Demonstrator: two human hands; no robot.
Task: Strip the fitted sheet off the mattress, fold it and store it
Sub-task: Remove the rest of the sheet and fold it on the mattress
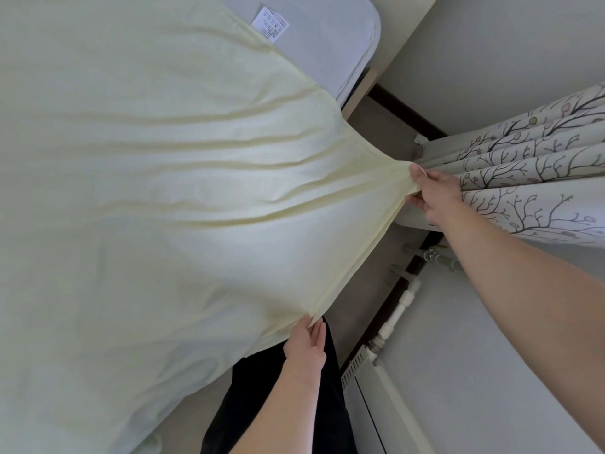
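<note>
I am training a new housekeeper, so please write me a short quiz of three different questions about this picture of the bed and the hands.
1. True or false: both hands grip the pale yellow fitted sheet.
2. Which bare part of the bed shows at the top? A) the mattress corner with a label B) a pillow C) a blanket
3. Fill in: right behind the right hand hangs a ____ with a branch pattern.

Key
1. True: the left hand pinches the sheet's edge low down, the right hand grips a bunched part farther away.
2. A: the mattress with its label.
3. curtain.
</note>
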